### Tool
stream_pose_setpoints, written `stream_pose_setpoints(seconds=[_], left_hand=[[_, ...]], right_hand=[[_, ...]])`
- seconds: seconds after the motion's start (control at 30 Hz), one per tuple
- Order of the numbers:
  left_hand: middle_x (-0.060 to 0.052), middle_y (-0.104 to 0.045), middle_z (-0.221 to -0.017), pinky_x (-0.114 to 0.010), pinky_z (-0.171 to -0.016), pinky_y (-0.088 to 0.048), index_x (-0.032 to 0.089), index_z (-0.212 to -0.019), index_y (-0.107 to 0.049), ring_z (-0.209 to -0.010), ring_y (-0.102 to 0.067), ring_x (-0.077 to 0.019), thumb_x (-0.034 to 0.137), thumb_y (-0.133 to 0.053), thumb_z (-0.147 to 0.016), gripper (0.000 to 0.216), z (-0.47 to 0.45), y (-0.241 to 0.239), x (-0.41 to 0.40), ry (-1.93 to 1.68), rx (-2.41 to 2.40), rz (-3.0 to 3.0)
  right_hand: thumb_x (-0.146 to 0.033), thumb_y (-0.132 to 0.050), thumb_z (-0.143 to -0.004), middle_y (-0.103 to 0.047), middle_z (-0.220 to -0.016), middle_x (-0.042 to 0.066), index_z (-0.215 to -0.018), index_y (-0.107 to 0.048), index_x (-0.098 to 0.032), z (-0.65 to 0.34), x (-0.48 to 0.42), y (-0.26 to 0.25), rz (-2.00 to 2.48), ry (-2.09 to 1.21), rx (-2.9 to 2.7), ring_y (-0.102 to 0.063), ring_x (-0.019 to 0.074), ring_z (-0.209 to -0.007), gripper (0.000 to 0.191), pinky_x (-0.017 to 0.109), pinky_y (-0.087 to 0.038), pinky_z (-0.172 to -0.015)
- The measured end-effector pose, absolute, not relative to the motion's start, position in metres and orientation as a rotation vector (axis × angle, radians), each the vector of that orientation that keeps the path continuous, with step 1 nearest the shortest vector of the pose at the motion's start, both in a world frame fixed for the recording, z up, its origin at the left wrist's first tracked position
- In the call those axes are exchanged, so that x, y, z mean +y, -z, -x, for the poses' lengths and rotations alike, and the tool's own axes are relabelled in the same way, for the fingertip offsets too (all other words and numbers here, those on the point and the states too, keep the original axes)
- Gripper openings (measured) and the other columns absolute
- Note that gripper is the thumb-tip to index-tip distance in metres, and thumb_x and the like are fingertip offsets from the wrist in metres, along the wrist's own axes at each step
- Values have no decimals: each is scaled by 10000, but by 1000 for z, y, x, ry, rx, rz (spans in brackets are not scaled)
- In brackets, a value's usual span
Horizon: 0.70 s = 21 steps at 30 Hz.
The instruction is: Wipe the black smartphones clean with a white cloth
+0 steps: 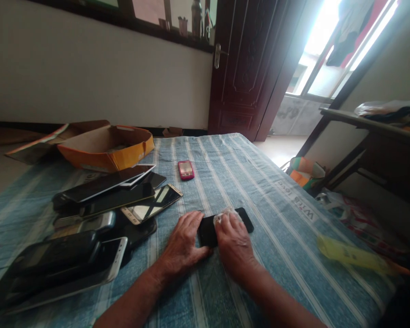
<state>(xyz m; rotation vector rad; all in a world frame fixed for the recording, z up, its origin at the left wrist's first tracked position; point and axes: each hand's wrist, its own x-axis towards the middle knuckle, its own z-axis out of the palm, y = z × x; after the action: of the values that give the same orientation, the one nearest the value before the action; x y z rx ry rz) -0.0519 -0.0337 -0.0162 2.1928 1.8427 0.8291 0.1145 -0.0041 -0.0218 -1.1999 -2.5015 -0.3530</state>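
A black smartphone lies flat on the striped blue cloth, its long side running left to right. My left hand grips its left end, thumb on the near edge and fingers on the far edge. Pressed on the phone's face is a crumpled white wipe, bunched under the fingers of my right hand. Part of the phone is hidden beneath that hand. Farther back, by itself, sits a small pink-rimmed device with a blurred face.
Left of my hands, several phones and tablets lie heaped, among them a gold smartphone and a white-edged tablet. Behind them stands an open orange cardboard box. A yellow packet lies at the right edge of the striped cloth.
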Motion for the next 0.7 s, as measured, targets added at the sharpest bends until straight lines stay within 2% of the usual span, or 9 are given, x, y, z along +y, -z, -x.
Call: stream_pose_setpoints(seconds=[0.17,0.37,0.5,0.7], left_hand=[[-205,-596,-1278,-502,-1061,-434,81,-1233,-566,-1241,-519,-353,222,-651,-648,608,55,20,-32,-860,1833,-2236],[-220,-573,-1306,-528,-1048,-436,69,-1263,-545,-1250,-498,-372,338,-769,-618,734,53,13,-34,-806,1818,-2202],[-219,-566,-1319,-525,-1052,-431,74,-1266,-547,-1261,-488,-373,347,-794,-608,754,52,9,-36,-787,1819,-2178],[-219,-556,-1331,-529,-1060,-421,82,-1261,-553,-1271,-480,-371,340,-796,-605,745,52,10,-35,-782,1829,-2171]], right_hand=[[-113,-449,-910,-617,-1217,163,-1205,-614,-67,-103,-26,30,951,397,-2492,-508,331,-1148,342,429,-472,-830],[-25,-425,-859,-620,-1237,172,-1245,-602,-85,-146,-7,26,1242,483,-2450,-533,341,-1143,429,425,-483,-799],[12,-429,-824,-632,-1225,173,-1217,-629,-91,-170,2,27,1455,521,-2389,-531,348,-1172,452,409,-486,-823],[38,-383,-805,-621,-1231,211,-1219,-618,-42,-157,-24,34,1350,593,-2339,-533,373,-1170,483,424,-498,-782]])
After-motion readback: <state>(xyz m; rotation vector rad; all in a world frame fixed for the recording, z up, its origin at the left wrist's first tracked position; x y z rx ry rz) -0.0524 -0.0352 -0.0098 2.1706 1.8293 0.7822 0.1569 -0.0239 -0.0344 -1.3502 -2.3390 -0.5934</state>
